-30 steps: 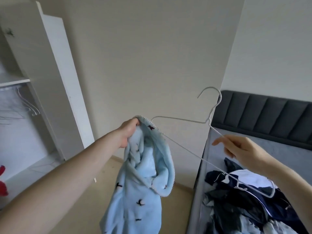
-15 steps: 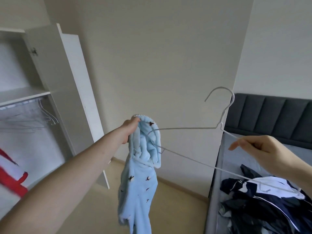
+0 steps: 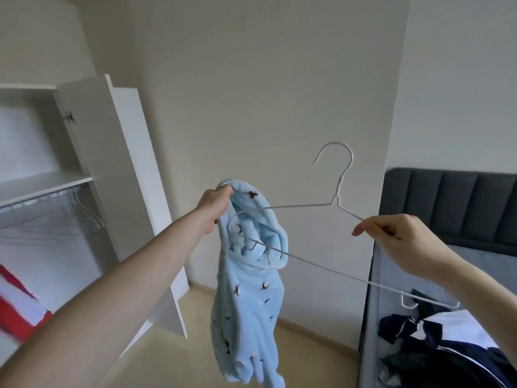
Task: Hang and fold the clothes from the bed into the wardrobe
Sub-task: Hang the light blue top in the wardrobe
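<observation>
Though bunched, lt-blue fleece garment (image 3: 249, 309), bird-print.

Soft even daylight, no harsh shadows or glare; wide-angle bending at edges; motion blur on red cloth (image 3: 16, 306) lower left.

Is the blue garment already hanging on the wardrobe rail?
No: the left hand holds the blue garment up in mid-air by its edge, apart from the wardrobe rail, while the right hand pinches the white hanger.
</observation>
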A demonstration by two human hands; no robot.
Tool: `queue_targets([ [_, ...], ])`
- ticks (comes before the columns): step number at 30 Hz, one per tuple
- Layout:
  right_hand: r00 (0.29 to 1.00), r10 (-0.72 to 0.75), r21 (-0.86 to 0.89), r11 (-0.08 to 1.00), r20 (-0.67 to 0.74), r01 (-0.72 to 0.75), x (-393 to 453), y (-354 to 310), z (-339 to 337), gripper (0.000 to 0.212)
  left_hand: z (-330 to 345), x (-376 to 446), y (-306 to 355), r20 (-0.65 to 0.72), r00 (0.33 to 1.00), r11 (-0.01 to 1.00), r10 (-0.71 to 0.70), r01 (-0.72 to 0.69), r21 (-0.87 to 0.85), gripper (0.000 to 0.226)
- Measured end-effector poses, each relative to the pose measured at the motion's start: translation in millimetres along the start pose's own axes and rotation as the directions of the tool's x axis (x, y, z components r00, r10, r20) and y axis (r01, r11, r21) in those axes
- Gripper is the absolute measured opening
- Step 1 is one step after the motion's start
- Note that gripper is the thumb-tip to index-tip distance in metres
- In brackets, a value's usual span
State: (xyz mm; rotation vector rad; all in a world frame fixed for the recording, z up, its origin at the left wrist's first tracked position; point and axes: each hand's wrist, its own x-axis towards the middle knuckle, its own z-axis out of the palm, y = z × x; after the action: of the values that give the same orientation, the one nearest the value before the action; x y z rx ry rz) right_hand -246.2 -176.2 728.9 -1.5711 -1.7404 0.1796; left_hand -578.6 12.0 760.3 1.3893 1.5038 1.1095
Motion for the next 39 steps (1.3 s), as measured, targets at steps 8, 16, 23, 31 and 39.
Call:
queue_targets([
  [8,0.998,-0.046,-0.083,0.995,0.032,0.048,3.8,-19.2,15.1,0.031,11.8,-5.4,16.9,-0.074,0.989,0.989,0.129,-0.123,0.086,0.031],
  [16,0.994,-0.042,-0.181,0.983,-0.100,0.023,-1.7,-30.2,-3.3,0.028,4.6,-3.8,26.4,-0.066,0.989,0.989,0.129,-0.124,0.079,0.028],
  [23,0.989,-0.052,-0.272,0.962,-0.137,0.013,-18.6,-52.8,26.2,0.025,20.0,-14.2,35.2,-0.059,0.974,0.969,0.220,-0.211,0.125,0.028],
  [31,0.978,0.052,-0.275,0.956,-0.201,-0.108,-28.2,-26.4,1.6,0.024,-6.3,-9.2,35.3,-0.116,0.986,0.992,0.123,-0.120,0.031,0.035],
  [39,0.992,0.083,-0.119,0.988,-0.095,-0.094,-20.0,-39.4,27.5,0.030,19.7,-37.4,41.8,0.062,0.982,0.983,0.180,-0.182,0.026,0.032],
])
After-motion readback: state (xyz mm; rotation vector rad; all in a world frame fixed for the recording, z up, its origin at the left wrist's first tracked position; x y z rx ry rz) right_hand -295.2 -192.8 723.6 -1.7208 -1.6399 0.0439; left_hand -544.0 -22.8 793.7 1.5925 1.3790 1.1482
